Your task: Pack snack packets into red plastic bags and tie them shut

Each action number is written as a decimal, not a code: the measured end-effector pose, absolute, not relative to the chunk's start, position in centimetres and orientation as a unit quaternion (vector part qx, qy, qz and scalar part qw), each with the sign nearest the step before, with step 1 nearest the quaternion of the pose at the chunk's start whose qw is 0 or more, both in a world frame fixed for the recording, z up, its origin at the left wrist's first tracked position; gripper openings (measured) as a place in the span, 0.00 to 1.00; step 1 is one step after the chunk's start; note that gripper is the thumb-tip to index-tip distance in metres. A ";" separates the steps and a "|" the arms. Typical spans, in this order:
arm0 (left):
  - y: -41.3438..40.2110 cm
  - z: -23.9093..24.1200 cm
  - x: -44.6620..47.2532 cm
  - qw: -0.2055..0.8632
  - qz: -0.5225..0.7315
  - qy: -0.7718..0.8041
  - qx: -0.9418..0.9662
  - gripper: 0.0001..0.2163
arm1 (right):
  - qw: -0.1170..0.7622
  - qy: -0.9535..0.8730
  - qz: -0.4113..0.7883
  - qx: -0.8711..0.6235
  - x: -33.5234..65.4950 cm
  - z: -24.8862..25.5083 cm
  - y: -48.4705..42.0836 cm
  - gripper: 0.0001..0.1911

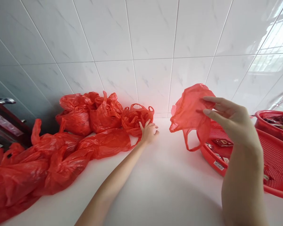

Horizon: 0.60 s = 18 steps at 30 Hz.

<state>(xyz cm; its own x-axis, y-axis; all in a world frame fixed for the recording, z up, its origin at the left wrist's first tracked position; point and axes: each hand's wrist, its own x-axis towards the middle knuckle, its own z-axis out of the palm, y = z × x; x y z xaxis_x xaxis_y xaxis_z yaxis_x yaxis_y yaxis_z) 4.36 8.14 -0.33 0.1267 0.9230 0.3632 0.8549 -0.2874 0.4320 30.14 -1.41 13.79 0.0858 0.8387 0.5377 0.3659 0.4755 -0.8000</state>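
Between the thumb and fingers of my right hand point(228, 116) hangs a thin red plastic bag point(191, 106), lifted off the white table, one looped handle dangling. My left hand point(149, 131) is at the right side of a crumpled red plastic bag point(134, 117) near the wall. Its fingers are spread and seem to hold nothing; whether they press on that bag I cannot tell. A flatter red bag point(108, 144) lies just left of my left wrist.
Several filled red bags point(73, 119) are heaped along the left of the white table point(169, 182). At the right, a shallow red basket point(278, 157) holds a few small packets point(223, 142); another red basket point(273, 130) with packets stands behind it. A tiled wall point(153, 31) bounds the back.
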 end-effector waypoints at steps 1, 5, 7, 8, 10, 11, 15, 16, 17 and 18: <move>7.8 0.1 4.9 0.053 0.312 0.586 0.746 0.12 | 0.587 -0.625 0.226 -0.462 30.2 13.9 -1.6 0.21; 6.3 1.4 6.8 0.135 0.415 0.506 0.744 0.23 | 0.641 -0.570 0.270 -0.436 30.4 14.0 -1.5 0.18; 5.9 1.8 7.3 0.245 0.437 0.482 0.718 0.31 | 0.652 -0.555 0.289 -0.427 30.6 14.0 -1.3 0.18; 5.8 1.8 7.5 0.305 0.443 0.477 0.695 0.33 | 0.654 -0.551 0.297 -0.425 30.7 14.0 -1.3 0.17; 5.7 2.0 7.6 0.399 0.458 0.469 0.642 0.32 | 0.652 -0.545 0.299 -0.434 30.8 14.0 -1.2 0.18; 5.8 2.2 7.5 0.421 0.474 0.463 0.619 0.28 | 0.648 -0.543 0.295 -0.445 30.8 14.0 -1.2 0.18; 5.9 3.5 6.9 0.390 0.562 0.444 0.579 0.09 | 0.618 -0.522 0.242 -0.536 30.6 14.0 -0.9 0.20; 5.9 4.0 6.6 0.382 0.575 0.441 0.573 0.08 | 0.606 -0.517 0.221 -0.562 30.6 13.9 -0.8 0.20; 5.8 4.5 6.3 0.379 0.586 0.437 0.568 0.08 | 0.593 -0.515 0.201 -0.585 30.5 13.9 -0.7 0.20; 5.8 5.1 5.9 0.379 0.596 0.429 0.564 0.08 | 0.580 -0.516 0.181 -0.604 30.5 13.8 -0.5 0.20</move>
